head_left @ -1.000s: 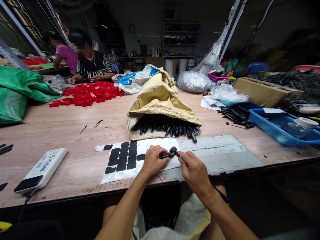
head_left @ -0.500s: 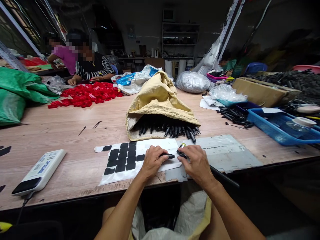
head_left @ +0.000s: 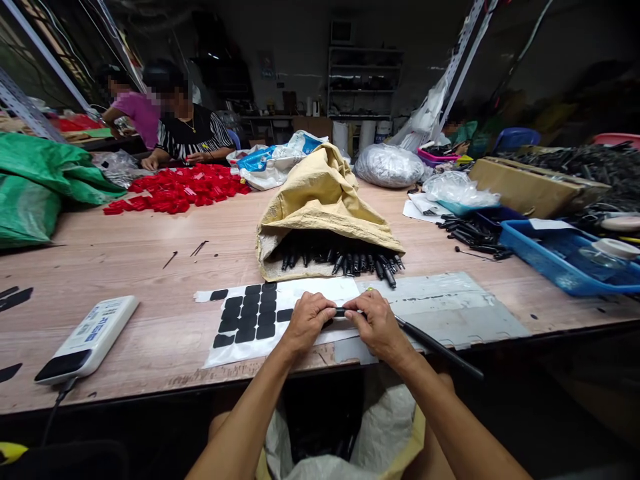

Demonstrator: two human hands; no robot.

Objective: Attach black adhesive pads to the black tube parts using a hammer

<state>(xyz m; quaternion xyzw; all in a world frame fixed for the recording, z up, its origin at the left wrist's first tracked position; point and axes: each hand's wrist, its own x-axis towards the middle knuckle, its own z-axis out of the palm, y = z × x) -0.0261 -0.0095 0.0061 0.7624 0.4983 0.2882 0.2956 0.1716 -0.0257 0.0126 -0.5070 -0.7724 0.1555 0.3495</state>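
Note:
My left hand (head_left: 309, 321) is closed on one end of a short black cylindrical piece (head_left: 341, 312). My right hand (head_left: 376, 324) pinches the other end, so the two hands nearly meet; what its fingertips cover is hidden. A long thin black rod (head_left: 440, 347) runs out from under my right hand and over the table's front edge. Left of my hands lies a white sheet (head_left: 286, 341) with rows of black rounded-square stickers (head_left: 249, 312). Behind my hands, a yellow woven sack (head_left: 327, 200) lies open toward me, with many black cylindrical parts (head_left: 357, 264) in its mouth.
A grey flat board (head_left: 465, 310) lies at right, near a blue tray (head_left: 565, 263). A white power bank-like device (head_left: 93, 337) with a cable sits left. Red pieces (head_left: 190, 187) are heaped before a co-worker (head_left: 193, 133). An open sack (head_left: 385, 433) is below the edge.
My hands have come together: the black piece in my left hand now meets my right fingertips, where a gap was before. The view has shifted slightly.

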